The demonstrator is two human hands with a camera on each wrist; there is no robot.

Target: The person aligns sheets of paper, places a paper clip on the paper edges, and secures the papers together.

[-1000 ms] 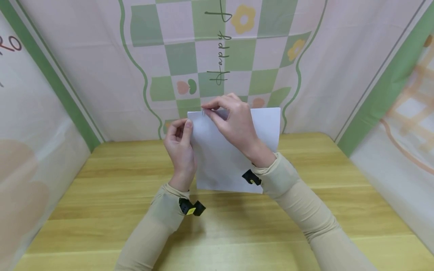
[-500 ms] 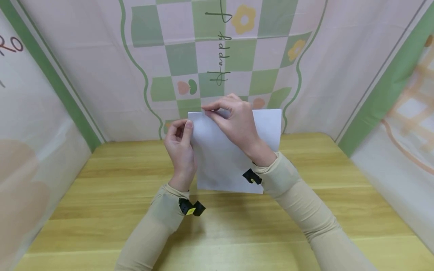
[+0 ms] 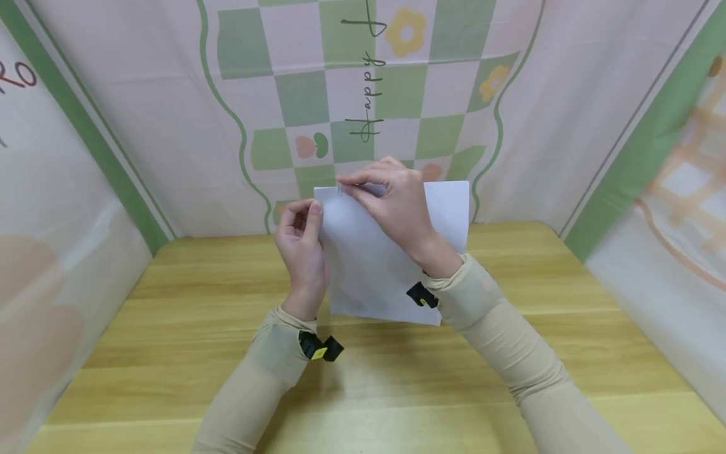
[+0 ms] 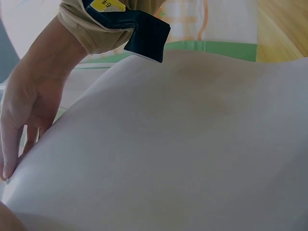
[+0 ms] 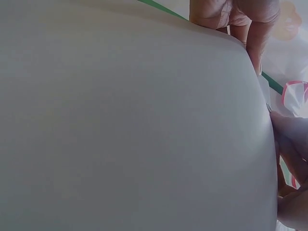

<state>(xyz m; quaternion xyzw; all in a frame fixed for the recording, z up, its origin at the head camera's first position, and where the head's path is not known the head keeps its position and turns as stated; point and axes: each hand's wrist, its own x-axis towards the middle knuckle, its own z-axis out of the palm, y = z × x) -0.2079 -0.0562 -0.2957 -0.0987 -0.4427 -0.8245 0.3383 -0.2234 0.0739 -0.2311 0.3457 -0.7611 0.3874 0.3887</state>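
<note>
A white sheet of paper (image 3: pixel 386 277) is held up above the table in the head view, its lower end hanging toward me. My left hand (image 3: pixel 303 252) pinches the paper's left edge just below the top corner, thumb on the near face. At the top edge, right of that corner, my right hand (image 3: pixel 399 211) pinches a small silver paper clip (image 3: pixel 339 188) between thumb and index finger. The clip sits at the paper's edge, mostly covered by the fingertips. In the right wrist view a bit of the metal clip (image 5: pixel 268 107) shows. Whether several sheets lie together cannot be made out.
The wooden table (image 3: pixel 374 403) spreads beneath both hands. Behind it hangs a green and white checked cloth (image 3: pixel 351 94), with printed cloth on both sides too. Small black cameras (image 3: pixel 320 347) are strapped at both wrists.
Hardly anything differs. The right fingertips have shifted very slightly at the paper clip, and the paper's right side has moved a touch. The left hand stays where it was.
</note>
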